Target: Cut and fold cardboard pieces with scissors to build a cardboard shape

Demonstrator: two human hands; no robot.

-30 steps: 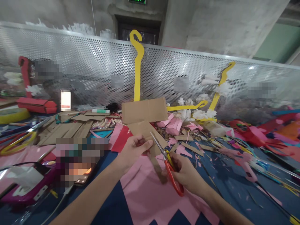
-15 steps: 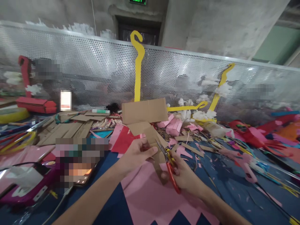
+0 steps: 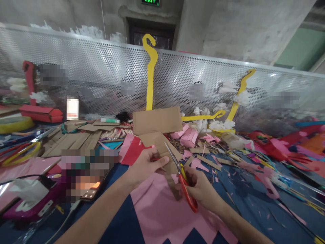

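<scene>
My right hand [image 3: 196, 184] grips a pair of scissors [image 3: 190, 198] with red and yellow handles. The metal blades point up and left, just right of my other hand's fingertips. My left hand [image 3: 149, 162] is closed in a pinch; a thin red sliver [image 3: 156, 159] shows between thumb and fingers, its full shape hidden. Behind that hand lies a red paper piece [image 3: 133, 150]. A bent brown cardboard strip [image 3: 154, 139] runs below both hands. Under them spreads a large pink sheet [image 3: 162, 210] with a zigzag lower edge.
A brown cardboard box [image 3: 157, 120] stands ahead, with a tall yellow hook [image 3: 150, 84] behind it. A pink glue gun [image 3: 265, 176] lies at right among paper scraps. At left are cardboard pieces [image 3: 76, 142] and a purple power bank-like box [image 3: 33, 200] with cables. A perforated metal panel [image 3: 101, 67] closes the back.
The scissors have tilted slightly, with their tips higher and a little left, and the blades look closer together. My left hand stays almost in place, still pinched.
</scene>
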